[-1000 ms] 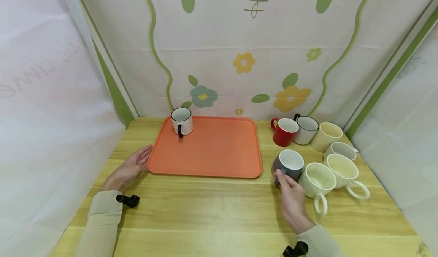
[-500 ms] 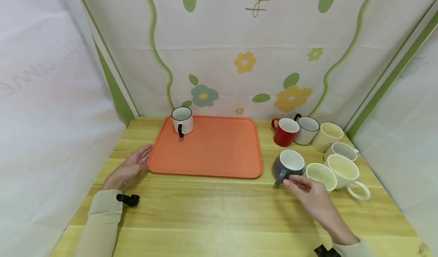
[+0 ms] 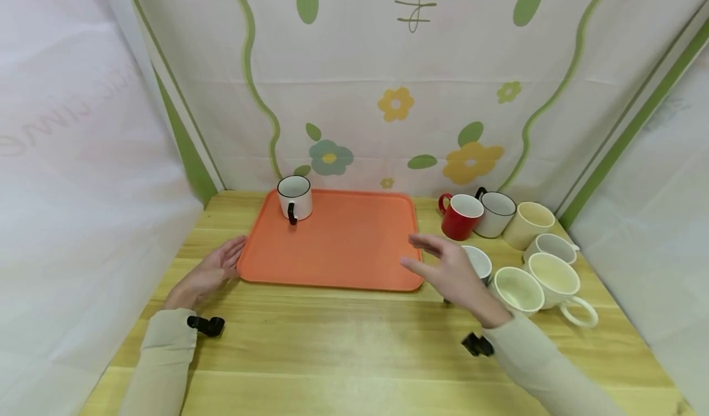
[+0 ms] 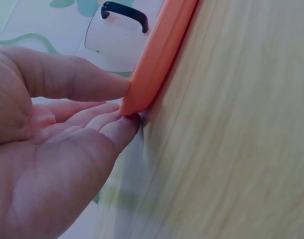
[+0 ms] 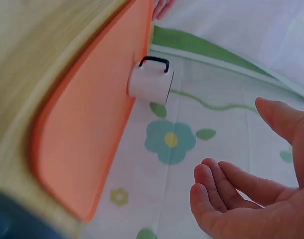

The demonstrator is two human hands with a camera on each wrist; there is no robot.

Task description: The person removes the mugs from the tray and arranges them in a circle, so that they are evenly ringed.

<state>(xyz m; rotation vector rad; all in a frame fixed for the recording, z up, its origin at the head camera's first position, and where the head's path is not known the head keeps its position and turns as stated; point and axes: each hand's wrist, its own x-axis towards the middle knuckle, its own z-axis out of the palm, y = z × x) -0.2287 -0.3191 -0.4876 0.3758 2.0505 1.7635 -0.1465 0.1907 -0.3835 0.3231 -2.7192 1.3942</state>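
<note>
My left hand (image 3: pixel 207 273) lies at the left edge of the orange tray (image 3: pixel 338 244). Its fingers are fairly straight and touch the rim (image 4: pixel 157 59), as the left wrist view shows. On the tray's far left corner stands a white mug (image 3: pixel 296 199) with a black rim and black handle. Over the tray's right edge hovers my right hand (image 3: pixel 451 274), thumb and fingers spread, holding nothing. It partly covers a dark grey mug (image 3: pixel 480 267) with a white inside, which stands on the table just right of the tray.
Right of the tray stand a red mug (image 3: pixel 461 218), another white black-rimmed mug (image 3: pixel 495 216), a handleless-looking cream mug (image 3: pixel 527 228), a pale grey mug (image 3: pixel 551 248) and two cream mugs, one (image 3: pixel 551 277) with a loop handle. A patterned cloth (image 3: pixel 343 96) closes the back.
My right hand has released the dark grey mug's handle, swung right past the mug, then moved left and up over the tray's edge. The left hand and the tray have stayed put.
</note>
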